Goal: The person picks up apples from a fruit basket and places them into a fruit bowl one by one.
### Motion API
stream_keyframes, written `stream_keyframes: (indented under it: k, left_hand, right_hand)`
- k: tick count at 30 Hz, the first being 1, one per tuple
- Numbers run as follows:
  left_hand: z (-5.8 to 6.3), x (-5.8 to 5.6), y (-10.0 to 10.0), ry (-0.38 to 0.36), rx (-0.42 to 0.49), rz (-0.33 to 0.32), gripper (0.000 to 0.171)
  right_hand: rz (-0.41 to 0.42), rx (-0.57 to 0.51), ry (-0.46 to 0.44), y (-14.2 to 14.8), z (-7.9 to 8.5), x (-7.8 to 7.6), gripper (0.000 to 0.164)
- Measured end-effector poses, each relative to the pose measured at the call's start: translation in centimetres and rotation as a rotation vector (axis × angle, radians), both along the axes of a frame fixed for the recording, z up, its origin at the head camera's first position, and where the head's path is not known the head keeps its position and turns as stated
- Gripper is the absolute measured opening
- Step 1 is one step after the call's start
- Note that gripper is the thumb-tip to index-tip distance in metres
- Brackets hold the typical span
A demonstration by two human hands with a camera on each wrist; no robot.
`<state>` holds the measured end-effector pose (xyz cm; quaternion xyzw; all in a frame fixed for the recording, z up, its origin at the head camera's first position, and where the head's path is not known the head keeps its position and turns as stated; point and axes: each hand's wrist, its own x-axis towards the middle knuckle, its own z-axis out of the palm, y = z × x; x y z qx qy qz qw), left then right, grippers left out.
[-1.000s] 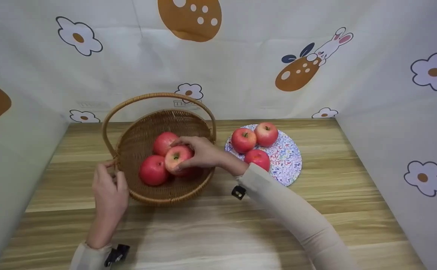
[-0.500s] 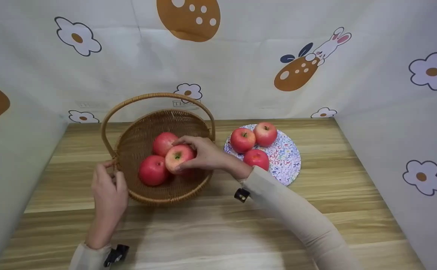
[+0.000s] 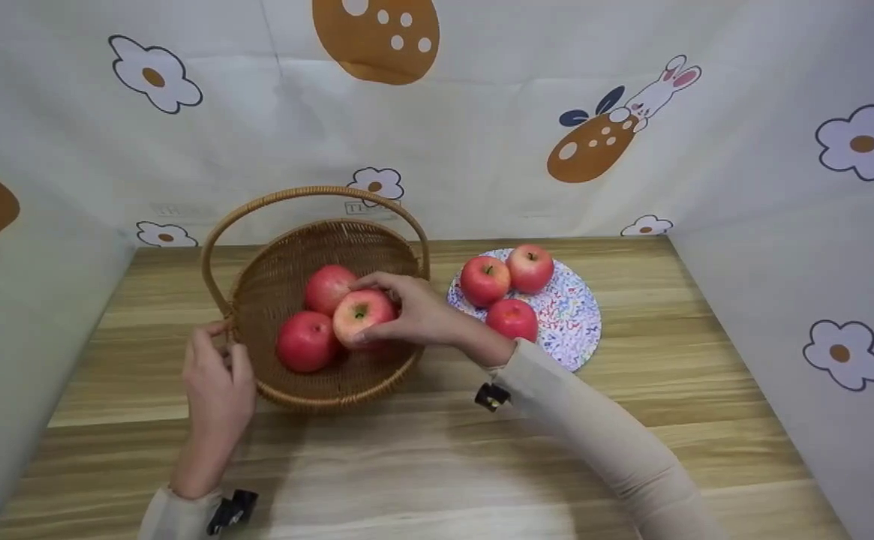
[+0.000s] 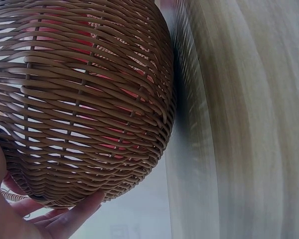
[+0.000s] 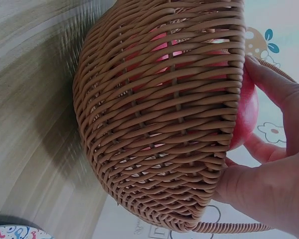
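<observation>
In mouth of wicker basket (image 3: 271, 292), apple (image 3: 358, 319) grasped by right hand (image 3: 418, 311), thumb and fingers round sides, likely for secure hold; at least two other apples (image 3: 307, 341) beside it. Left hand (image 3: 219, 382) grips rim near handle (image 3: 316, 190), probably steadying basket. Three apples (image 3: 485, 281) on speckled plate (image 3: 572, 322), just right of basket. Wood-grain table (image 3: 406, 465); pale cloth (image 3: 482, 142) behind, printed flowers (image 3: 157, 78), rabbit (image 3: 658, 97)

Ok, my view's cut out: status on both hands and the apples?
Left hand holding side of basket. Right hand gripping one apple at basket's mouth. Three apples on plate. Nothing visibly blocking.
</observation>
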<state>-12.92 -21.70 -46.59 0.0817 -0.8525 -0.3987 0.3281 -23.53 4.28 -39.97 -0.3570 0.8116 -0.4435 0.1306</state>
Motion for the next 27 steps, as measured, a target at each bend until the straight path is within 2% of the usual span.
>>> stream_keyframes:
  k: [11, 17, 27]
  left_hand:
    - [0.0, 0.0, 0.0, -0.008, 0.0, 0.006, 0.027]
    - [0.1, 0.0, 0.1, -0.016, 0.015, -0.003, 0.029]
    - [0.0, -0.1, 0.0, -0.012, 0.002, 0.008, 0.028]
  right_hand:
    - [0.002, -0.066, -0.002, 0.8, 0.2, 0.6, 0.059]
    - [0.009, -0.122, -0.046, 1.3, 0.5, 1.0, 0.059]
    - [-0.025, -0.111, -0.06, 2.4, 1.5, 1.6, 0.058]
